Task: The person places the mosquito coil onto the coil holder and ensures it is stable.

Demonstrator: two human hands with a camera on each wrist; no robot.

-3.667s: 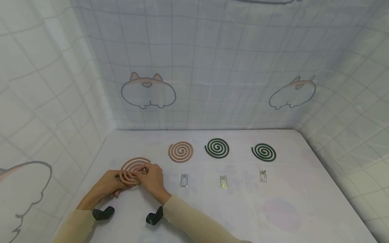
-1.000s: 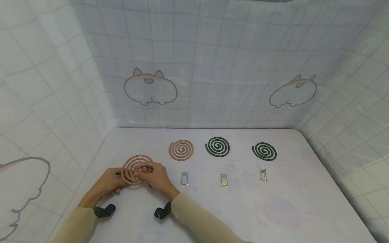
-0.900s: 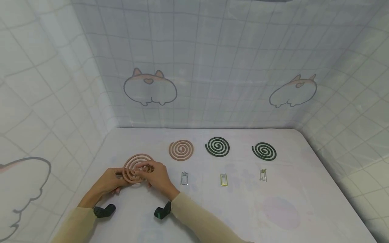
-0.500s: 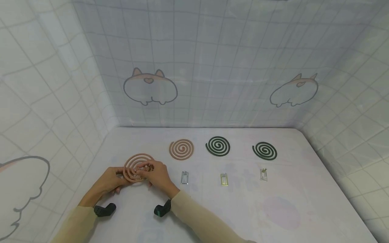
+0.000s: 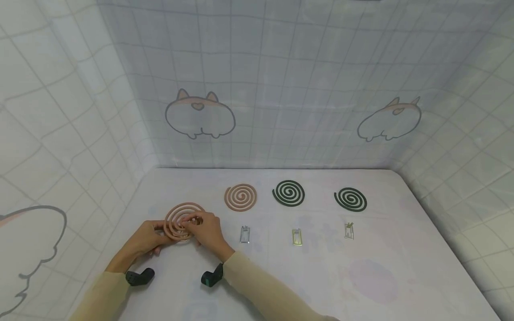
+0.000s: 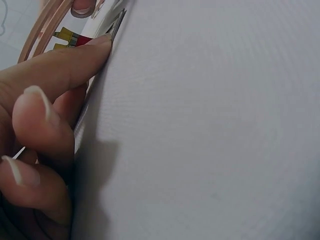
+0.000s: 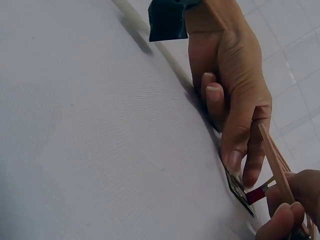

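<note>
Grid-print curtain (image 5: 261, 58) behind, white table (image 5: 361, 267) below. Brown coil (image 5: 176, 220) at table's 10 o'clock, middle pinched by right hand (image 5: 209, 227); left hand (image 5: 144, 238) grips a metal stand (image 7: 238, 191) under it. Head view: coil and hands mostly hide that; wrist views show it, plus red-and-yellow clip (image 6: 84, 40). Second brown coil (image 5: 240, 197) toward 2, green coils (image 5: 288, 193) beyond, three loose stands (image 5: 297, 243) toward 3.

On the white table (image 5: 401, 249), one flat brown coil (image 5: 241, 196) and two green coils (image 5: 288, 193) lie behind three small metal stands (image 5: 245, 235). The grid-patterned back cloth (image 5: 281, 67) shows two drawn animals (image 5: 200, 118).
</note>
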